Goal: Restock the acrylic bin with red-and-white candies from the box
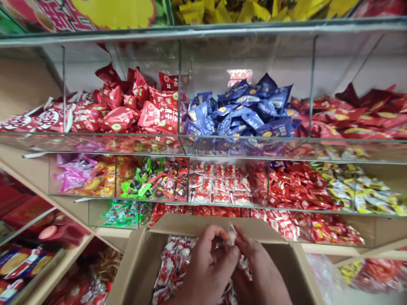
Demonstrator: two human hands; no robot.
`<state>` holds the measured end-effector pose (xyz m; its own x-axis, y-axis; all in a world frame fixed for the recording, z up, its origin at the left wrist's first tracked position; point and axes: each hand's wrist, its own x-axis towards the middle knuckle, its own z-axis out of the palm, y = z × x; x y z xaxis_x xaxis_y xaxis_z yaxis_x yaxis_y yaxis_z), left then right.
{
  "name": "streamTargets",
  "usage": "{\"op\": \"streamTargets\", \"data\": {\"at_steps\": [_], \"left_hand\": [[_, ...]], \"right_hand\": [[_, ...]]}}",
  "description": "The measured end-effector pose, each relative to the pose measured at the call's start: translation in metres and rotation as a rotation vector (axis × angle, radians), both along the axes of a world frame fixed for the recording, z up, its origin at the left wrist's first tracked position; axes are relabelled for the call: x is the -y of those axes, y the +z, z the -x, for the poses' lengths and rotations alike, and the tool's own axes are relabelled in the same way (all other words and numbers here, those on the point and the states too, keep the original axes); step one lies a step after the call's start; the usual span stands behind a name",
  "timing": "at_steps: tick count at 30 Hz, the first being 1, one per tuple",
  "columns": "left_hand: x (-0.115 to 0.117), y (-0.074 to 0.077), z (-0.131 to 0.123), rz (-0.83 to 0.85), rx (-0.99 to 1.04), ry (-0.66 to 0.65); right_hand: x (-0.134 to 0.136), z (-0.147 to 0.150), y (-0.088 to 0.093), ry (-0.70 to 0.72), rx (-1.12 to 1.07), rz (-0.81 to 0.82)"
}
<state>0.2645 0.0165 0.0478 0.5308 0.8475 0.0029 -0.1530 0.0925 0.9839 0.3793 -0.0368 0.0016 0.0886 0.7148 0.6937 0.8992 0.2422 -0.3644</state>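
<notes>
My left hand [212,264] and my right hand [259,262] come together above an open cardboard box [130,267]. Between their fingertips is a small wrapped candy [232,235], white with a clear wrapper as far as I can see. Both hands are closed, thumbs and fingers pinching at it. Below them, the box holds many red-and-white wrapped candies [171,258], partly hidden by my hands. Similar red-and-white candies [221,184] lie in neat rows in a glass compartment just beyond the box.
Glass-fronted shelves rise ahead, with blue packets [244,108], red packets [127,103] and yellow packets [254,10] in divided compartments. Green-wrapped candies [124,212] sit low at left. Wooden side shelving [51,207] slants along the left. Clear plastic bags [324,273] lie at lower right.
</notes>
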Motion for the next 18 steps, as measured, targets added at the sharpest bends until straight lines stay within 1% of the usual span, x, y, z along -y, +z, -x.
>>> {"op": "streamTargets", "data": {"at_steps": [1, 2, 3, 4, 5, 6, 7, 8, 9, 10, 12, 13, 15, 18], "left_hand": [[-0.006, 0.006, 0.002, -0.086, -0.027, -0.059], [-0.014, 0.013, 0.003, -0.218, -0.087, -0.103], [-0.026, 0.020, 0.003, -0.392, -0.181, -0.115], [-0.040, 0.027, 0.002, -0.593, -0.308, -0.103], [-0.056, 0.035, 0.000, -0.809, -0.459, -0.058], [-0.072, 0.042, -0.004, -0.984, -0.622, 0.009], [-0.090, 0.047, -0.010, -1.119, -0.799, 0.038], [-0.106, 0.052, -0.018, -1.203, -1.007, 0.061], [-0.120, 0.055, -0.027, -1.235, -1.198, 0.069], [-0.132, 0.056, -0.036, -1.232, -1.274, 0.065], [-0.150, 0.056, -0.054, -1.203, -1.372, 0.044], [-0.156, 0.055, -0.062, -1.185, -1.393, 0.024], [-0.164, 0.051, -0.073, -1.154, -1.448, -0.026], [-0.175, 0.044, -0.081, -1.113, -1.511, -0.089]], "right_hand": [[-0.004, -0.004, 0.003, -0.036, -0.027, 0.009], [-0.010, -0.009, 0.007, -0.062, -0.057, 0.025], [-0.019, -0.015, 0.013, -0.087, -0.087, 0.039], [-0.031, -0.022, 0.021, -0.109, -0.107, 0.054], [-0.046, -0.028, 0.029, -0.126, -0.105, 0.073], [-0.063, -0.035, 0.039, -0.157, -0.085, 0.101], [-0.081, -0.042, 0.049, -0.203, -0.038, 0.155], [-0.100, -0.048, 0.059, -0.263, 0.028, 0.228], [-0.118, -0.054, 0.067, -0.333, 0.122, 0.322], [-0.134, -0.059, 0.075, -0.388, 0.222, 0.418], [-0.158, -0.066, 0.085, -0.430, 0.302, 0.519], [-0.166, -0.069, 0.088, -0.435, 0.318, 0.547], [-0.174, -0.073, 0.091, -0.437, 0.330, 0.582], [-0.177, -0.079, 0.090, -0.443, 0.351, 0.637]]}}
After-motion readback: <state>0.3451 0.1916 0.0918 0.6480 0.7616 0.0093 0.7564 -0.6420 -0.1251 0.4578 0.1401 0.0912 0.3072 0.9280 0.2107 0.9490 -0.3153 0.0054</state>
